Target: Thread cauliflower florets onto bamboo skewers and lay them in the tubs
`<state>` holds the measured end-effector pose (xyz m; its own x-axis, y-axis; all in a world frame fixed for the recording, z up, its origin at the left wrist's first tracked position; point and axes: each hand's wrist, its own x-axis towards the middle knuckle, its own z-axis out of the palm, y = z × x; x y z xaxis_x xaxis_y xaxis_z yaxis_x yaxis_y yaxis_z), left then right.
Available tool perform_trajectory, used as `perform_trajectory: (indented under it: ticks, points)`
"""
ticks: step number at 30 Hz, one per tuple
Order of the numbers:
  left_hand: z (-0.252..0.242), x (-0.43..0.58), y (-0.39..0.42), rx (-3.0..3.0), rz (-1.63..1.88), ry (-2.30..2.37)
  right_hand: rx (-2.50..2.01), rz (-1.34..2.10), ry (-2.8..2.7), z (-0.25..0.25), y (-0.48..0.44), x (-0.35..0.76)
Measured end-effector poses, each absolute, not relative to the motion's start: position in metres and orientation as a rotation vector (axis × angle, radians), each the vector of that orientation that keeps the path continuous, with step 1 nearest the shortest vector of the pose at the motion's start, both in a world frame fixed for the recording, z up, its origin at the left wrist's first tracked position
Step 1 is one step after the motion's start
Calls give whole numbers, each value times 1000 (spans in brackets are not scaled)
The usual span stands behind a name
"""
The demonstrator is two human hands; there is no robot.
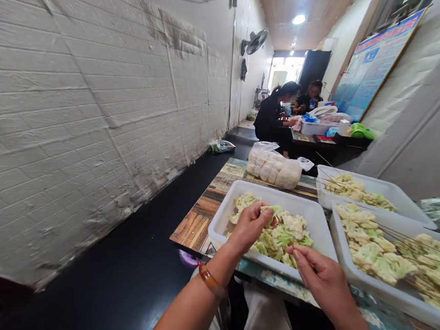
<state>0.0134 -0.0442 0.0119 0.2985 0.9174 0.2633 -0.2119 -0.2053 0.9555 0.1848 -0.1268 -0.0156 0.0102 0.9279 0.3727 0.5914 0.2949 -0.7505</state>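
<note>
My left hand [250, 226] is closed around a pale green cauliflower floret [273, 210], over the near white plastic tub [223, 198]. Loose cauliflower pieces [273, 245] lie in that tub below it. At the tub's near right side, my right hand [319, 269] pinches the end of a thin bamboo skewer [291, 245] between thumb and fingers. Most of the skewer is hard to make out against the florets. An amber-coloured bangle [210, 281] circles my left wrist.
To the right, a second white tub [372, 280] and a third behind it [408, 202] hold skewered cauliflower. A bag of round white items [274, 165] lies on the wooden-patterned table [194, 218]. Two people [273, 116] sit at a farther table. A brick-patterned wall [85, 120] runs along the left.
</note>
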Motion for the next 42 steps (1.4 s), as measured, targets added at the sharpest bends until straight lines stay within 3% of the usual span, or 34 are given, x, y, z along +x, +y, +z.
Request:
perform_trajectory:
  ticks: [24,34,42]
  points:
    - [10,16,-42,1448,1088,736,-1431,504,-1617,-19,-126,179]
    - [8,15,-41,959,1097,631,-1407,675,-1563,-17,-121,179]
    - [4,18,-39,1088,1118,686,-1373,713,-1630,-14,-121,178]
